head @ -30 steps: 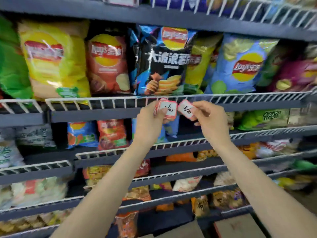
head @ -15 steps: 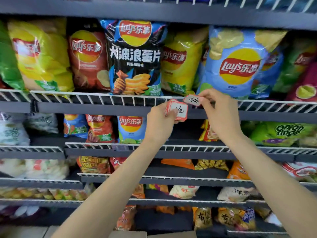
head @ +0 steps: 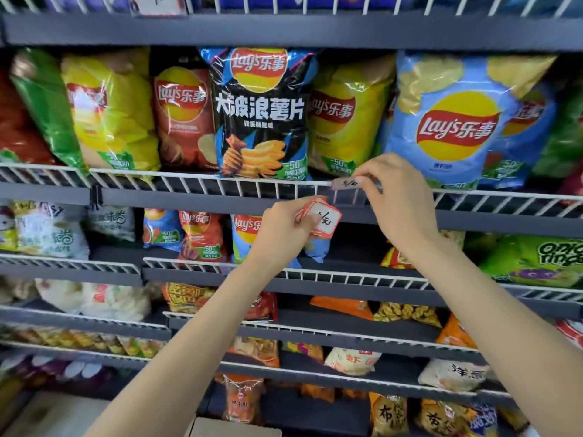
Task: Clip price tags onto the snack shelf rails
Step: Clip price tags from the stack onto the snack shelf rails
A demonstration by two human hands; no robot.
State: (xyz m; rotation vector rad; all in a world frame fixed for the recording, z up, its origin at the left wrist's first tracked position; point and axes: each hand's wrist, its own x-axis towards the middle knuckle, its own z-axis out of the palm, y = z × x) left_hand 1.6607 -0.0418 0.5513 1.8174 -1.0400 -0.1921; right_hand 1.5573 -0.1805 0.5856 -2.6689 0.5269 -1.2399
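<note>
My left hand (head: 285,228) grips a small stack of red-edged white price tags (head: 321,217) just below the upper white wire rail (head: 195,179). My right hand (head: 399,197) pinches a single price tag (head: 345,183) with thumb and fingers, holding it flat against the top wire of that rail, below the yellow chip bag (head: 344,121) and beside the black chip bag (head: 260,111). Whether its clip sits on the wire is hidden by my fingers.
Chip bags fill the shelf behind the rail, with a large blue bag (head: 457,121) at the right. Lower grey shelves with white wire rails (head: 347,275) hold more snack bags. Another tag (head: 157,4) hangs on the topmost rail. A cardboard box (head: 233,428) lies below.
My right hand has carried the single tag up from beside the stack to the upper rail's top wire. My left hand with the stack has stayed just under the rail.
</note>
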